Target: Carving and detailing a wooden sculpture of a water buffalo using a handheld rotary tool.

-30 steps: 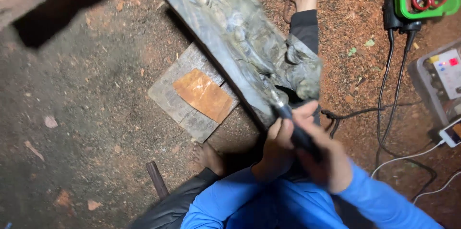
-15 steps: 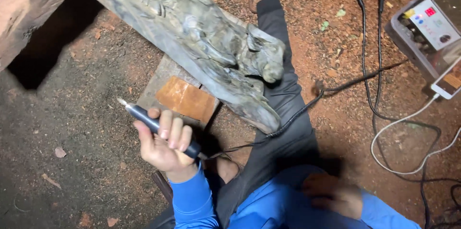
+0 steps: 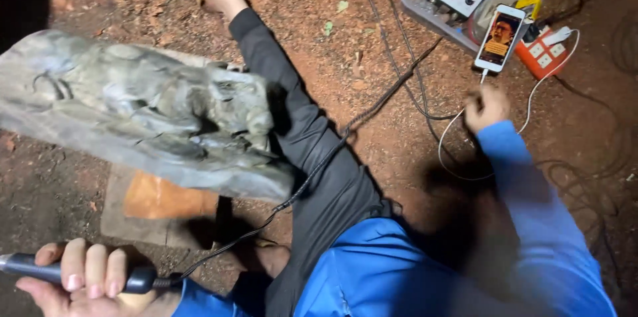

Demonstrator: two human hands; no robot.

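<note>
The left hand (image 3: pixel 83 277) is gripping a dark rotary tool (image 3: pixel 80 274) low at the frame's left corner, fingers wrapping its barrel, and the tool's black cable (image 3: pixel 312 171) is running up across the dark trouser leg (image 3: pixel 312 151). The right hand (image 3: pixel 485 105) is reaching out over the red dirt floor (image 3: pixel 372 71), fingers curling loosely near a white charging cord (image 3: pixel 458 151) just below a phone (image 3: pixel 500 38); whether it is pinching the cord is unclear. A grey carved wood piece (image 3: pixel 146 117) is lying across the leg, resting over 1 flat board (image 3: pixel 159 201).
</note>
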